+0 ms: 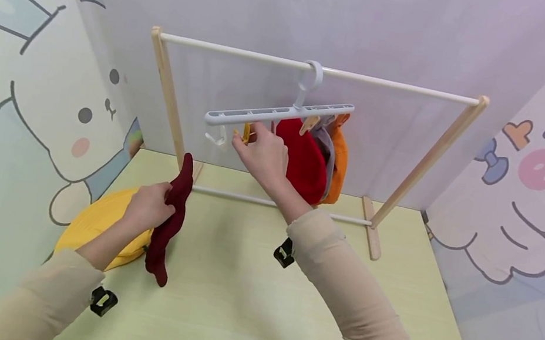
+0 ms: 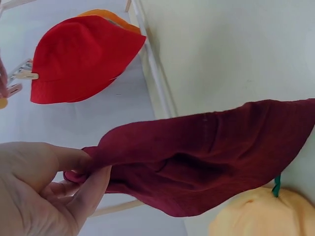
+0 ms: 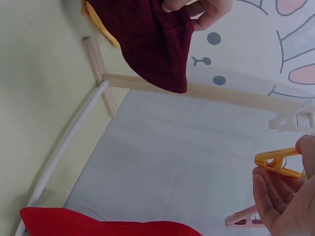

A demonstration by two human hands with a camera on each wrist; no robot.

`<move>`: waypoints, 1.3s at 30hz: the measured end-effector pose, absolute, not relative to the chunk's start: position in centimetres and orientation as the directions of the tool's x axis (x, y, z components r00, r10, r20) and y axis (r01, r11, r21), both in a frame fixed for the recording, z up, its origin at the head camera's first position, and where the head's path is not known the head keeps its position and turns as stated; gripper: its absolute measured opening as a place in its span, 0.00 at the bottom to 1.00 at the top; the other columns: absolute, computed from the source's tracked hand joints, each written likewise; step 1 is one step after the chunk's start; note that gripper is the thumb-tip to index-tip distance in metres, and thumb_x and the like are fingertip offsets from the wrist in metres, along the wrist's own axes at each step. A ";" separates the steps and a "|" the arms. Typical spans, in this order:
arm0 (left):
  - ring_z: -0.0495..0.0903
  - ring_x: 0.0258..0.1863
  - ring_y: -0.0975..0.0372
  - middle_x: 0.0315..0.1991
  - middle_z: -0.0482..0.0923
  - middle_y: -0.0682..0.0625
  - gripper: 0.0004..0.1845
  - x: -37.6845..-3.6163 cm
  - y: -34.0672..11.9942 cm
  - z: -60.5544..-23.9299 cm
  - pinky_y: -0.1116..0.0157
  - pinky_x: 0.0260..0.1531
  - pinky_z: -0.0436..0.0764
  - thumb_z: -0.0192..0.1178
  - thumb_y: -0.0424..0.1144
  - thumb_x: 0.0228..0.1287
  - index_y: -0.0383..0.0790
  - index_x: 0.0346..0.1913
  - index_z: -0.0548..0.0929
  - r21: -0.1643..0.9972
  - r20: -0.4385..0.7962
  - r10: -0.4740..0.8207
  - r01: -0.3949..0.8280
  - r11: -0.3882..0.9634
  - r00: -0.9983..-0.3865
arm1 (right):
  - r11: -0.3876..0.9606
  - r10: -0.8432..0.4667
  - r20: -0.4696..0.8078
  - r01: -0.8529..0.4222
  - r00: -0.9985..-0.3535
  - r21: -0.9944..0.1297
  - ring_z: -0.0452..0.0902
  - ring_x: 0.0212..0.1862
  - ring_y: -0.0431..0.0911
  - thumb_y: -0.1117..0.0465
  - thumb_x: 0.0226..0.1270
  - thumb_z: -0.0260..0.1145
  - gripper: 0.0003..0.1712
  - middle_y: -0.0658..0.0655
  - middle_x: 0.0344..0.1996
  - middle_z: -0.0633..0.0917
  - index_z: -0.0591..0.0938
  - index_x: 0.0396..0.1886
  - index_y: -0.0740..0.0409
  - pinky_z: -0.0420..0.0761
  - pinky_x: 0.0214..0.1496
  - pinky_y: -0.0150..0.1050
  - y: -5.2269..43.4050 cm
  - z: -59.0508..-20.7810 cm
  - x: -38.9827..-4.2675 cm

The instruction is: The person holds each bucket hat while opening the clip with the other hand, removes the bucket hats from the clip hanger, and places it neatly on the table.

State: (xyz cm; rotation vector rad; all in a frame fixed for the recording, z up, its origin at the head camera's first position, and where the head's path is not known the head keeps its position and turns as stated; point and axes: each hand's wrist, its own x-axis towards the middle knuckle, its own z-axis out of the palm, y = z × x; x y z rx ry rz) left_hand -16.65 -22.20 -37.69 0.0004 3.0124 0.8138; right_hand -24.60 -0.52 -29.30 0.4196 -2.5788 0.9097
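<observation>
On the hanger (image 1: 279,114), three hats (image 1: 312,158).

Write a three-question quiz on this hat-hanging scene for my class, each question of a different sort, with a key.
1. True or false: the left hand grips the dark red hat.
2. Which clip do the right hand's fingers touch? A pink, B yellow, C blue.
3. Fill in: the yellow hat lies on the ____.

Key: 1 true; 2 B; 3 table.
</observation>
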 end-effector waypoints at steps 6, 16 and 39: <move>0.75 0.24 0.53 0.31 0.79 0.37 0.14 -17.2 -21.6 -39.3 0.63 0.19 0.73 0.54 0.30 0.52 0.28 0.42 0.76 0.501 -0.043 -0.006 -0.027 0.865 -0.999 | 0.751 -0.151 0.448 -0.397 -0.881 -0.528 0.72 0.20 0.42 0.49 0.60 0.61 0.14 0.49 0.33 0.86 0.78 0.40 0.50 0.72 0.20 0.30 -0.5 -29.4 -24.7; 0.76 0.24 0.54 0.31 0.81 0.40 0.14 -17.6 -20.4 -41.1 0.63 0.19 0.72 0.54 0.29 0.50 0.30 0.43 0.78 0.531 -0.047 -0.006 -0.030 0.847 -0.999 | 0.747 -0.150 0.416 -0.379 -0.897 -0.547 0.72 0.20 0.41 0.47 0.60 0.61 0.15 0.50 0.34 0.86 0.78 0.40 0.50 0.72 0.20 0.31 -0.6 -29.4 -24.7; 0.79 0.43 0.46 0.46 0.79 0.35 0.23 -19.7 -17.1 -46.1 0.53 0.33 0.78 0.52 0.26 0.48 0.30 0.52 0.77 0.463 -0.083 0.013 -0.027 0.886 -0.996 | 0.739 -0.163 0.426 -0.396 -0.890 -0.545 0.73 0.21 0.42 0.48 0.61 0.61 0.14 0.50 0.34 0.86 0.77 0.41 0.50 0.71 0.20 0.31 -0.5 -29.4 -24.7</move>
